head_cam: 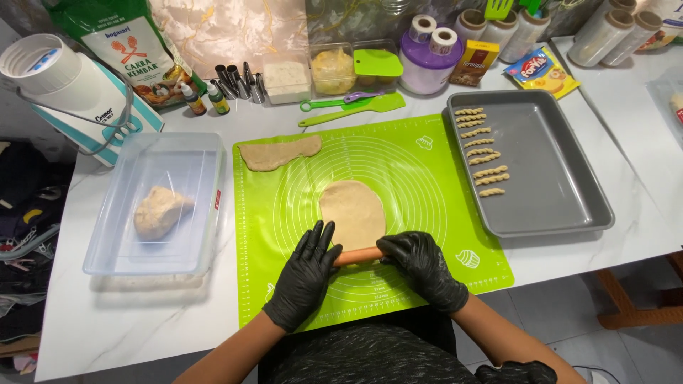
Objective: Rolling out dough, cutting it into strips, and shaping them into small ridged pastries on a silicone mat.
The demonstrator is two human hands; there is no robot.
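Observation:
Both hands wear black gloves and press down on a slim orange rolling pin (359, 254) lying across the near end of a flattened oval of beige dough (353, 211). My left hand (306, 274) lies flat over the pin's left end with fingers spread. The pin's right end is under my right hand (420, 264). The dough rests on a green silicone mat (427, 185). A second rolled-out strip of dough (279, 153) lies at the mat's far left corner.
A clear plastic tub (153, 203) holding a lump of dough (160, 211) stands left of the mat. To the right, a grey baking tray (548, 171) carries several twisted dough sticks (481, 151). Green spatulas (352, 108), containers, a flour bag and small bottles line the back.

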